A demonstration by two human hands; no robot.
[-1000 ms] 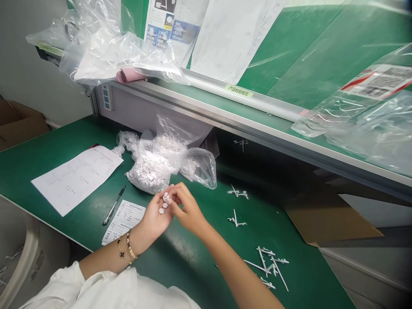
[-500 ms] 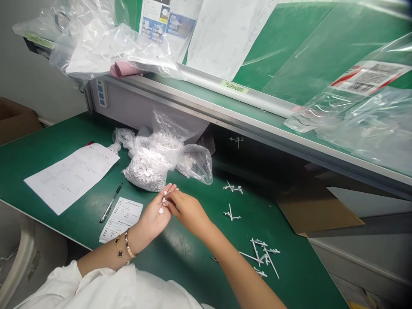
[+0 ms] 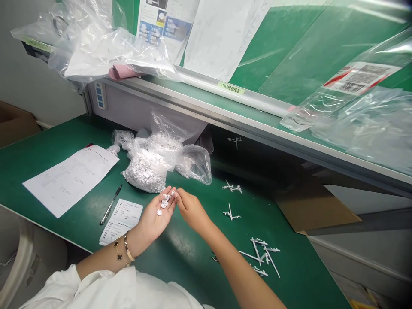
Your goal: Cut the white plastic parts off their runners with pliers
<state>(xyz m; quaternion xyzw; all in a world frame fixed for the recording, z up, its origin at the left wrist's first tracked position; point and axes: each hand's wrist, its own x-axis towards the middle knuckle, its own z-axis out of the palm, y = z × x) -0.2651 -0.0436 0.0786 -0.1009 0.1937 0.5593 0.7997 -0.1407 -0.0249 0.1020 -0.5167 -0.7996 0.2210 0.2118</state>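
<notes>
My left hand [image 3: 156,219] is turned palm up with its fingers stretched out. It cradles several small white plastic parts [image 3: 164,202], some with round flat heads. My right hand [image 3: 191,210] meets its fingertips from the right, thumb and forefinger pinched on one small white plastic part [image 3: 173,193]. Just beyond the left fingertips stands a clear bag of small white parts [image 3: 144,171]. White plastic sprue pieces [image 3: 264,255] lie on the green table [image 3: 189,279] to the right of my right forearm.
A pen [image 3: 111,205] lies beside printed slips [image 3: 120,219] and a paper sheet [image 3: 71,180] on the left. More sprue pieces [image 3: 231,212] are scattered farther back. A shelf edge [image 3: 251,101] overhangs the table, and cardboard [image 3: 315,197] stands at the right.
My right hand has drawn slightly right, from over the left palm to its fingertips, with a small white part pinched. More of the parts in the left palm now show.
</notes>
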